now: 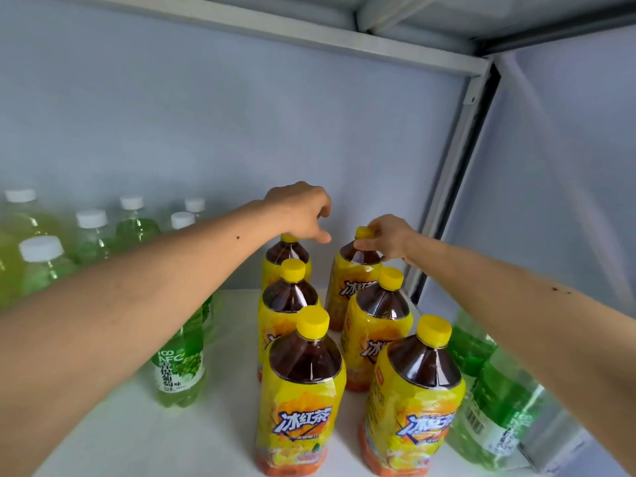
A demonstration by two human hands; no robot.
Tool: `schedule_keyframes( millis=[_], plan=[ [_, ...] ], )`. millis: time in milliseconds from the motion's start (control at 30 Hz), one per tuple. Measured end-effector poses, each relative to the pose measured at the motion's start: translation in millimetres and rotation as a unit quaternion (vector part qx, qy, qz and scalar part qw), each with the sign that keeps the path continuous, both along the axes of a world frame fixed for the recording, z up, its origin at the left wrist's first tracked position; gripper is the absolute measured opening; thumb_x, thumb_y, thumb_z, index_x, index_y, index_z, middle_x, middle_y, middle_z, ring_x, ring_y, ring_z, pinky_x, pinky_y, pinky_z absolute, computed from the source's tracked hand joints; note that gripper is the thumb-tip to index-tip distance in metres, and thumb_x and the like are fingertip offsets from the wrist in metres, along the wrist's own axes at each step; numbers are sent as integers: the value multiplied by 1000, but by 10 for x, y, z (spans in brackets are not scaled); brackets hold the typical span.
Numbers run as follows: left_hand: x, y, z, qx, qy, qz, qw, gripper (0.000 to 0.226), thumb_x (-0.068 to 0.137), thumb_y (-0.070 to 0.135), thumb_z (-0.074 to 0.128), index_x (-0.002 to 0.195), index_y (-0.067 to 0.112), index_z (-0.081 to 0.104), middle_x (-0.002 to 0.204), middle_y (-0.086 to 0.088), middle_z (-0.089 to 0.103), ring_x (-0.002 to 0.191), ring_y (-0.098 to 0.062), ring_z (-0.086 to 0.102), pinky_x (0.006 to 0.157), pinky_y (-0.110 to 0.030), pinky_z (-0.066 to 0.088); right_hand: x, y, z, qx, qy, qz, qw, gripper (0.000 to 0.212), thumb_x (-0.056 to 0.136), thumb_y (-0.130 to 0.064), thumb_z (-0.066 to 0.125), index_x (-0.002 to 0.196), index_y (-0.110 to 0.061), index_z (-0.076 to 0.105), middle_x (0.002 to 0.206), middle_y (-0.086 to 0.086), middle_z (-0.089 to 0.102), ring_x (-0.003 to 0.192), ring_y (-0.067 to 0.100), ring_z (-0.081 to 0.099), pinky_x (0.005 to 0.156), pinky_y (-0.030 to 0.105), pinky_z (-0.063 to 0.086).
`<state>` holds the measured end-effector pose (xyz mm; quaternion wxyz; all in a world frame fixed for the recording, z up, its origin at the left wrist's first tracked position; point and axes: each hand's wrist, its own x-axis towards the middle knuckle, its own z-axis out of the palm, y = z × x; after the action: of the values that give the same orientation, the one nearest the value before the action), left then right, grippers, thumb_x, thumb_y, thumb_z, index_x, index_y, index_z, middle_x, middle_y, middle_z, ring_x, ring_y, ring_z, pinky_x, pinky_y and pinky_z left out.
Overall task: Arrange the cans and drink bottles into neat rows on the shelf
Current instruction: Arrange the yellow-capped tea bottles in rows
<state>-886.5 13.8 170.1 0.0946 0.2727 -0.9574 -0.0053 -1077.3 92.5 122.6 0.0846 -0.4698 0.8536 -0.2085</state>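
Several yellow-labelled iced tea bottles with yellow caps stand in two rows on the white shelf (227,342). My left hand (303,210) reaches over the back left tea bottle (285,256), its curled fingers around that bottle's cap, which is mostly hidden. My right hand (387,241) pinches the neck and cap of the back right tea bottle (354,270). Two middle tea bottles (287,297) and two front tea bottles (303,390) stand upright, untouched.
Several green drink bottles with white caps (93,232) stand at the left, one (179,366) under my left forearm. More green bottles (488,401) stand at the right by the metal shelf post (457,153). A grey back wall and an upper shelf close the space.
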Motion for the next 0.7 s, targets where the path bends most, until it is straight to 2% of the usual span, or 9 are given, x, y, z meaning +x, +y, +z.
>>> schedule_keyframes(
  millis=[33, 100, 233, 300, 367, 467, 567, 633, 700],
  plan=[
    [-30, 5, -19, 3, 6, 1, 1000, 59, 81, 47, 71, 131, 22, 52, 129, 2, 59, 115, -22, 56, 87, -38, 49, 7, 2, 29, -2, 13, 1, 1000, 42, 82, -46, 71, 95, -7, 63, 89, 12, 63, 75, 27, 65, 63, 33, 54],
    [-93, 7, -54, 16, 17, 0, 1000, 65, 82, 45, 71, 137, 21, 46, 134, 0, 56, 120, -24, 54, 91, -41, 48, 4, 11, 128, -17, 12, 3, 1000, 43, 82, -46, 71, 96, -6, 64, 89, 13, 63, 77, 29, 66, 69, 38, 57],
    [-214, -11, -61, 56, 22, -13, 998, 80, 80, 46, 72, 144, 15, 36, 142, -5, 50, 126, -27, 50, 99, -46, 45, 1, 116, 461, -67, -25, 19, 997, 42, 84, -41, 71, 105, -6, 63, 108, 15, 63, 97, 32, 65, 79, 47, 59],
    [-266, -14, -12, 75, 21, -28, 997, 85, 77, 49, 74, 144, 11, 36, 142, -8, 50, 126, -28, 50, 101, -45, 44, 21, 172, 639, -85, -47, 32, 995, 42, 85, -39, 70, 111, -6, 62, 115, 14, 62, 104, 32, 63, 83, 50, 58],
    [-320, -3, 34, 95, 26, -47, 994, 83, 74, 50, 76, 138, 10, 43, 137, -8, 54, 121, -26, 54, 99, -42, 47, 21, 201, 769, -83, -60, 35, 994, 43, 83, -43, 71, 109, -10, 63, 115, 11, 64, 102, 32, 65, 85, 55, 56],
    [-388, -2, 85, 115, 41, -77, 990, 64, 74, 45, 78, 124, 12, 55, 124, -7, 63, 108, -23, 60, 87, -31, 49, 44, 227, 885, -78, -59, 28, 995, 37, 80, -50, 71, 98, -18, 66, 108, 7, 69, 96, 32, 69, 85, 61, 54],
    [-411, -8, 108, 127, 47, -98, 986, 56, 77, 39, 77, 120, 11, 57, 120, -7, 64, 105, -23, 60, 82, -29, 46, 124, 261, 934, -85, -60, 30, 994, 35, 83, -43, 71, 100, -13, 67, 108, 9, 69, 99, 30, 68, 84, 54, 57],
    [-421, -13, 92, 127, 54, -103, 985, 56, 77, 38, 77, 122, 11, 56, 121, -7, 63, 106, -24, 60, 83, -30, 47, 153, 274, 943, -99, -65, 30, 993, 36, 86, -34, 71, 108, -6, 65, 111, 11, 67, 103, 27, 65, 82, 46, 59],
    [-438, -29, 58, 125, 59, -103, 985, 57, 77, 38, 77, 122, 12, 56, 122, -7, 63, 106, -24, 60, 86, -32, 48, 167, 282, 932, -107, -69, 25, 992, 38, 86, -31, 72, 111, -4, 64, 113, 12, 66, 104, 27, 64, 82, 44, 59]
  ],
)
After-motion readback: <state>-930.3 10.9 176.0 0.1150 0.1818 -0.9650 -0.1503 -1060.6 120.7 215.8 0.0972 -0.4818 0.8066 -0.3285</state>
